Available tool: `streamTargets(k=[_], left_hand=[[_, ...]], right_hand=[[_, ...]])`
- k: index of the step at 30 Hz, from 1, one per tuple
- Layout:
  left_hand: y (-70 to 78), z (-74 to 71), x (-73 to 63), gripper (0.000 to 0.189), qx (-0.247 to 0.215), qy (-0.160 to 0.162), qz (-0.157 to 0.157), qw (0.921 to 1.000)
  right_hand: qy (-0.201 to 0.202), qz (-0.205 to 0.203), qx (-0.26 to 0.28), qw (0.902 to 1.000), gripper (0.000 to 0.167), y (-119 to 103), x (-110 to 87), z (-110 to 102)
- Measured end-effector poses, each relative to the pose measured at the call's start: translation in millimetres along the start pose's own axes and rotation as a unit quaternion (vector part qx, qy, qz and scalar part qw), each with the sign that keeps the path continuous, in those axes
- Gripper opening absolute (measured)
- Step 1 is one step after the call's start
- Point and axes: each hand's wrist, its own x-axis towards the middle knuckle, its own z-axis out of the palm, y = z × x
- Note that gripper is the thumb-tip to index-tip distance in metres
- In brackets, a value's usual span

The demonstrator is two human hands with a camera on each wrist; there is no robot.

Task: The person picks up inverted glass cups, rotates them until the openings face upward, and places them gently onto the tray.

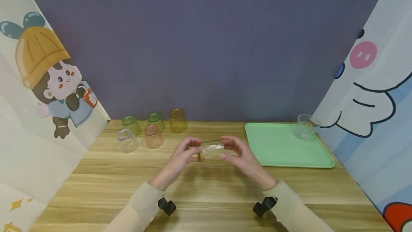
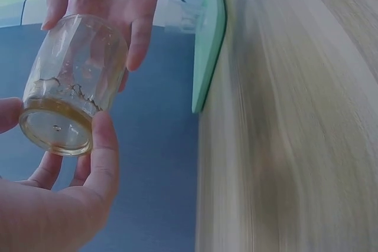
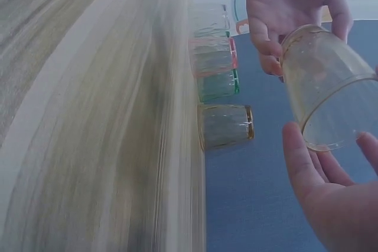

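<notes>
A pale amber drinking glass (image 1: pixel 211 151) lies sideways in the air above the table, between both hands. My left hand (image 1: pixel 181 156) pinches it at the thick base, with thumb and fingertips around the edge, as the left wrist view shows. The right hand (image 1: pixel 241 156) holds the rim end between thumb and fingers. In the right wrist view the open mouth of the glass (image 3: pixel 322 81) faces the right palm. Nothing can be seen inside the glass.
Upside-down glasses stand at the back left: clear (image 1: pixel 127 141), pink (image 1: pixel 153 137), two green (image 1: pixel 131 125) and amber (image 1: pixel 177 121). A mint-green tray (image 1: pixel 276 149) lies at the right, with a clear glass (image 1: pixel 305 128) at its back right corner. A dark wall panel (image 1: pixel 206 46) rises behind the table.
</notes>
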Motion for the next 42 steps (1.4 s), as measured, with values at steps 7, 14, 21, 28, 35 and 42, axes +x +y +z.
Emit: streamTargets(k=[7, 14, 21, 28, 35, 42], left_hand=[[0.4, -1.0, 0.2, 0.038, -0.004, -0.019, 0.001, 0.9998], [-3.3, -4.2, -1.7, 0.043, 0.001, -0.051, -0.010, 0.9986], [-1.0, -8.5, -1.7, 0.045, 0.021, -0.062, 0.002, 0.9978], [1.2, -13.9, -1.8, 0.044, 0.046, -0.075, 0.011, 0.9961], [1.7, -13.4, 0.1, 0.042, 0.086, -0.083, 0.019, 0.9926], [3.2, -12.6, -0.3, 0.040, 0.128, -0.091, 0.033, 0.9870]], right_hand=[[0.001, -0.010, 0.015, 0.9998, 0.057, -0.9, -0.3, -2.1], [-0.004, -0.011, 0.021, 0.9997, 0.057, 2.0, -4.7, -3.9], [-0.006, -0.013, 0.013, 0.9998, 0.054, 0.7, -2.4, -4.8], [-0.007, -0.010, -0.002, 0.9999, 0.053, -2.3, -2.3, -4.3], [-0.005, -0.015, -0.021, 0.9997, 0.053, -6.2, -3.6, -8.1], [-0.014, -0.023, -0.053, 0.9982, 0.052, -8.4, -4.5, -14.0]])
